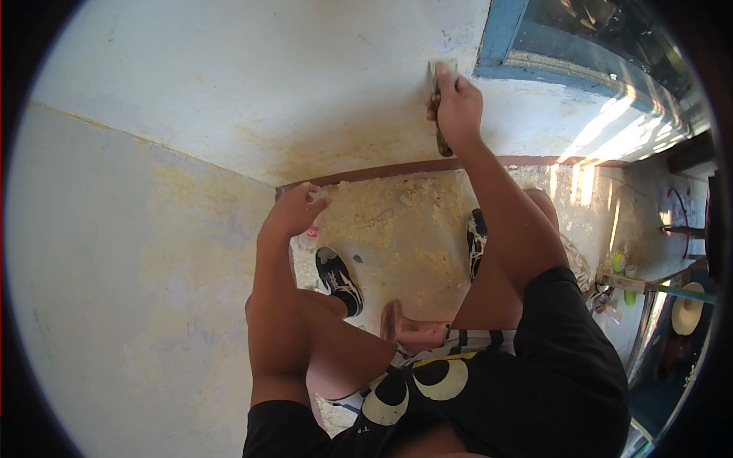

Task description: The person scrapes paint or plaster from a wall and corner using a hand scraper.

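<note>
My right hand (460, 111) grips a scraper (444, 143) by its dark handle. The scraper's blade lies against the white wall (321, 76), just left of the blue window frame's lower corner, with my thumb stretched along the tool toward the blade. Down by the corner where two walls meet, my left hand (294, 210) hangs with its thumb and fingers apart and nothing visible in it. Yellowish stains and worn patches mark the wall between my hands.
A blue window frame (496, 38) borders the wall at upper right. Crumbs and pale dust cover the floor (389, 221) between my black shoes (338, 278). A pinkish-brown object (412, 332) of unclear kind is between my legs. A straw-coloured round hat (687, 309) shows at far right.
</note>
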Tool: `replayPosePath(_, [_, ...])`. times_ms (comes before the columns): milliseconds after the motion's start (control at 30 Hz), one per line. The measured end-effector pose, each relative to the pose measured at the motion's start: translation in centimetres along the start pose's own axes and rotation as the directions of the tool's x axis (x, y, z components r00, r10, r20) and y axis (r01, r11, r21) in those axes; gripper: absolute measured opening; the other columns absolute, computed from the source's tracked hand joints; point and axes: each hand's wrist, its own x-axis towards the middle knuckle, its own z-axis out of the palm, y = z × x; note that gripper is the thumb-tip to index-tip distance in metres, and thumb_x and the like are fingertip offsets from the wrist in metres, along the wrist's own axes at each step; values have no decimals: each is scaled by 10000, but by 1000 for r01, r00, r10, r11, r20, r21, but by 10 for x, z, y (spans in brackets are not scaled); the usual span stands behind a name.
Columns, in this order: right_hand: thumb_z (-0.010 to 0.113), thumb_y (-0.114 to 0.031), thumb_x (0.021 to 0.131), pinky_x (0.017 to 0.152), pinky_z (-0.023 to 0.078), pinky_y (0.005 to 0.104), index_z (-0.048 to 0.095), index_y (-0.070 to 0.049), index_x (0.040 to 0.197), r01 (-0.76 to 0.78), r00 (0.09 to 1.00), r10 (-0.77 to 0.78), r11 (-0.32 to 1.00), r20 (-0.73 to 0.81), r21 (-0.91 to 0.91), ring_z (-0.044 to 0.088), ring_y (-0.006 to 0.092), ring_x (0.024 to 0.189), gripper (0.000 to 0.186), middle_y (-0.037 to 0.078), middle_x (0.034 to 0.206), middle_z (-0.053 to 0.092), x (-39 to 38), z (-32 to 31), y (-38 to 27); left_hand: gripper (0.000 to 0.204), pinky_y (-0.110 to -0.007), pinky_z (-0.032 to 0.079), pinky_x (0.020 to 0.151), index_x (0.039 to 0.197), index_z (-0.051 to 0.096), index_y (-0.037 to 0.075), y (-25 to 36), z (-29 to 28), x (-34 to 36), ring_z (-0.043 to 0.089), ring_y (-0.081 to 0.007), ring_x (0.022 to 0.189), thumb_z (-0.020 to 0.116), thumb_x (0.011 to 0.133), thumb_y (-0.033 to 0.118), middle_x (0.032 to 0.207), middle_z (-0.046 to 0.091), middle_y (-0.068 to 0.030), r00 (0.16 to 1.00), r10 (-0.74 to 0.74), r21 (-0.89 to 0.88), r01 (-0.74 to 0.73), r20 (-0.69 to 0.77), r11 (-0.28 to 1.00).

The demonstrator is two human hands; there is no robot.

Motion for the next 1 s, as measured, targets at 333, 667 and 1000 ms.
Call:
replayPosePath(333, [559,-386,934,419,420,258,548,-31,747,4,1000,-4,1000,16,12,508,122,440,401,54,573,540,3,2,-6,557,-382,473,853,1195,556,1,-3,8,4,614,-329,993,646,829,411,1061,632,-210,1000,19,56,-18,-7,998])
replayPosePath(667, [563,-390,932,422,421,268,504,-45,721,18,1000,-18,997,0,81,494,135,426,409,65,551,522,6,-7,-12,544,-375,469,867,1194,559,5,4,10,3,608,-314,1013,651,829,398,1088,623,-203,1000,-20,15,20,10,1000])
replayPosePath(1000, [569,-386,928,405,415,262,533,-17,762,-16,1000,16,999,-8,-44,506,132,422,406,75,555,536,-1,-6,-30,542,-369,464,878,1193,565,9,2,18,-5,606,-305,1007,656,825,396,1065,631,-195,1000,9,114,-9,-2,993])
